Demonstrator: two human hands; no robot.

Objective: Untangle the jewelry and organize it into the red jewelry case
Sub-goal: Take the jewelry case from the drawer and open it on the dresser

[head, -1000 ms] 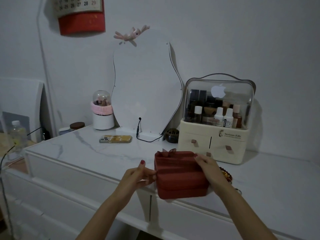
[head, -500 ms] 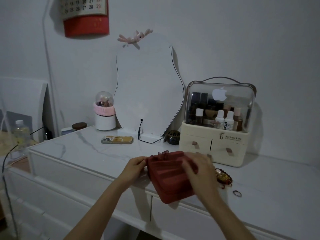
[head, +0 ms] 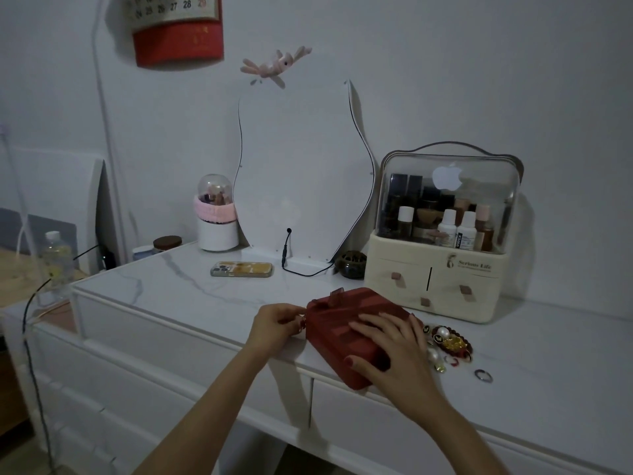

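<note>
- The right hand (head: pixel 390 351) now lies spread across the lid of the red jewelry case (head: pixel 346 334), fingers straight and pressing down, thumb against the near side; a second ago it held the case's right edge.
- The left hand (head: pixel 277 323) has moved up to the case's left corner, its grip pinching something small there, probably a zipper pull or clasp, too small to be sure.
- The case has turned at an angle on the worktop (head: pixel 191 286), still closed; opening it looks like the step in hand.
- Just beside it on the right, the tangled jewelry (head: pixel 447 342) lies uncovered, a loose ring (head: pixel 483 375) a little apart.
</note>
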